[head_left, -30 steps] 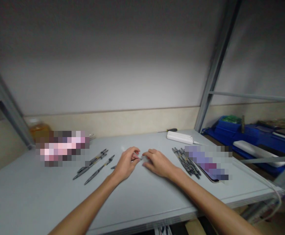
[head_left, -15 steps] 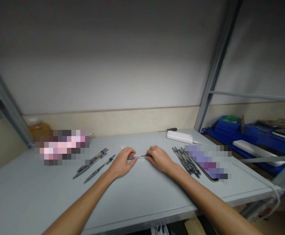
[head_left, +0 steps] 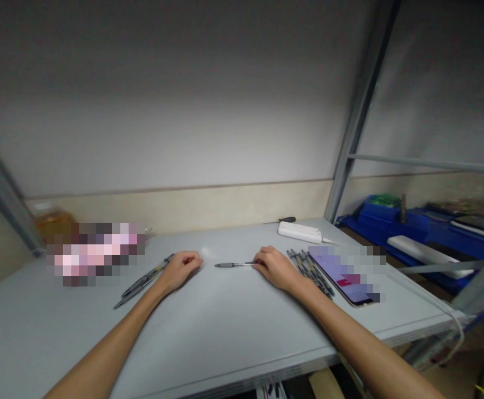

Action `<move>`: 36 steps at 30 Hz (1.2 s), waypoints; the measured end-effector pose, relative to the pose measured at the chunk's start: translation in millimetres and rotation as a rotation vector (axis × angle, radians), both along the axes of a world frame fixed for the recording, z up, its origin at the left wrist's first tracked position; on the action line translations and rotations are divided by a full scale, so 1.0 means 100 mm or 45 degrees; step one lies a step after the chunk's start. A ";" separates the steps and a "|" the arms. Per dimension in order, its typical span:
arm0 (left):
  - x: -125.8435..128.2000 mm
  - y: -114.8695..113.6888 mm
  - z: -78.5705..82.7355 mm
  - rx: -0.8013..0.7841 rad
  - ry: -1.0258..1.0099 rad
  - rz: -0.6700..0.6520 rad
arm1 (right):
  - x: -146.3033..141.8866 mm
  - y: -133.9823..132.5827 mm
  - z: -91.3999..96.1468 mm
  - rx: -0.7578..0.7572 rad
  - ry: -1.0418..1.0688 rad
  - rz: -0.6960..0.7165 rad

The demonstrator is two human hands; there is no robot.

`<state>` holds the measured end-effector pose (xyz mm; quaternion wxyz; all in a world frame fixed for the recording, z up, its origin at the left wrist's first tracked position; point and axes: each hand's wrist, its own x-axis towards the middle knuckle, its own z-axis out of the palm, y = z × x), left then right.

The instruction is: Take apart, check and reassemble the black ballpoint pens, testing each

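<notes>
My right hand (head_left: 275, 267) pinches one end of a slim grey pen (head_left: 232, 265), which points left just above the grey table (head_left: 225, 327). My left hand (head_left: 180, 269) is curled closed on the table, apart from that pen, right beside a few dark pens (head_left: 142, 282) lying to its left. What its fingers hold, if anything, is hidden. A bundle of several dark pens (head_left: 310, 271) lies just right of my right hand.
A phone (head_left: 345, 277) lies beside the right pen bundle. A white power strip (head_left: 300, 231) and a screwdriver (head_left: 285, 220) sit at the back. A blurred patch (head_left: 94, 252) covers something at back left. Blue bins (head_left: 391, 216) stand beyond the metal rack post (head_left: 350, 144).
My hands have come apart: the left one let go of the pen and moved left to the loose pens, while the right one kept the pen.
</notes>
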<state>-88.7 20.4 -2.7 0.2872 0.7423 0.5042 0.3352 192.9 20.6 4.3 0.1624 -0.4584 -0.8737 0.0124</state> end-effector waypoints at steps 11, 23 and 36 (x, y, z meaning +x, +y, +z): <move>-0.07 0.02 0.05 0.024 0.130 0.009 | 0.01 0.00 -0.03 0.017 0.009 -0.015; 0.51 -0.27 0.08 0.827 0.876 -0.119 | -0.02 -0.11 0.08 -0.635 0.682 0.051; 0.77 -0.41 -0.01 0.978 1.105 -0.263 | -0.37 -0.35 0.31 -0.648 -0.079 -0.076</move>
